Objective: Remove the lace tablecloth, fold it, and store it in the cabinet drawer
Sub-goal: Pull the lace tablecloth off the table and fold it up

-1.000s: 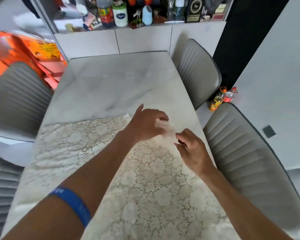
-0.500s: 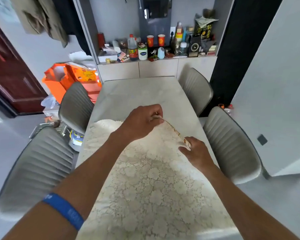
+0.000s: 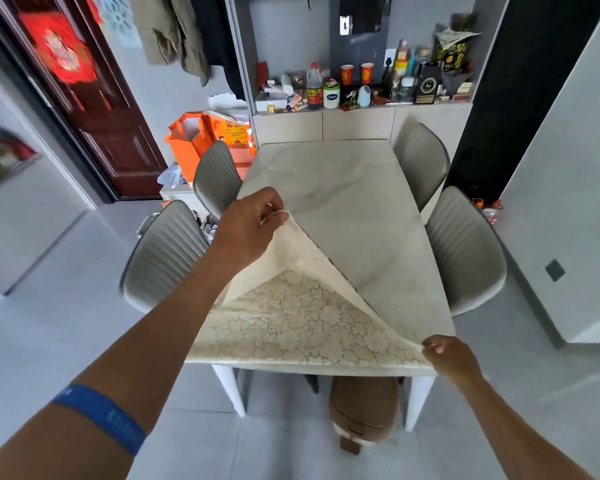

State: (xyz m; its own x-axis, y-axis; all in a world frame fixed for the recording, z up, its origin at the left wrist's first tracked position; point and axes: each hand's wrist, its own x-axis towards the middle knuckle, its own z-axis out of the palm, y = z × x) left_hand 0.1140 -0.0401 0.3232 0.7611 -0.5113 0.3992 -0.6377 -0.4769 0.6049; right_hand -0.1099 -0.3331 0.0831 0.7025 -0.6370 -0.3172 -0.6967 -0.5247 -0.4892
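Note:
The cream lace tablecloth [image 3: 302,317] lies on the near end of the marble table [image 3: 343,188], folded over into a triangle. My left hand [image 3: 248,225] grips one corner and holds it raised above the table's left side. My right hand [image 3: 445,355] pinches the other end of the taut edge at the table's near right corner. The cabinet [image 3: 357,124] with closed fronts stands against the wall behind the table's far end.
Two grey chairs [image 3: 167,258] stand on the left and two more grey chairs [image 3: 465,247] on the right. A brown stool [image 3: 364,410] sits under the near edge. Orange bags [image 3: 201,143] lie by the cabinet. Bottles and cups [image 3: 354,84] crowd the shelf above.
The view has pulled back from the table. My right hand has drawn its end of the cloth toward the near right corner while my left hand lifted its corner, exposing more bare marble.

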